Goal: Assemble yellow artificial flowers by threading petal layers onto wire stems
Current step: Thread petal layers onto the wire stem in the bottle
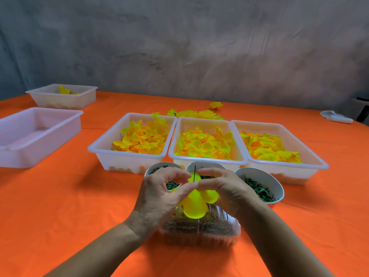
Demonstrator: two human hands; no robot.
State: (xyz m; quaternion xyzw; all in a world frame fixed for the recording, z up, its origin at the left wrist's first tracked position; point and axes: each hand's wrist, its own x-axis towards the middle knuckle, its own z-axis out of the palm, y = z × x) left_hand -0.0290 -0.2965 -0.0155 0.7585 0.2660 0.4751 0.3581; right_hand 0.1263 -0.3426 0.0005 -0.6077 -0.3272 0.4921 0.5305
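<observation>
Both hands meet over a clear plastic box on the orange table. The left hand and right hand have fingers curled, pinching a yellow petal with a thin wire poking up through it. Three trays of petals sit just behind, with bowls of green bits in front of them

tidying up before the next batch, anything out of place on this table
Mostly tidy. One lone flower lies on the cloth at the far edge, apart from the loose pile behind the middle tray. A crumpled white item lies far right.
</observation>
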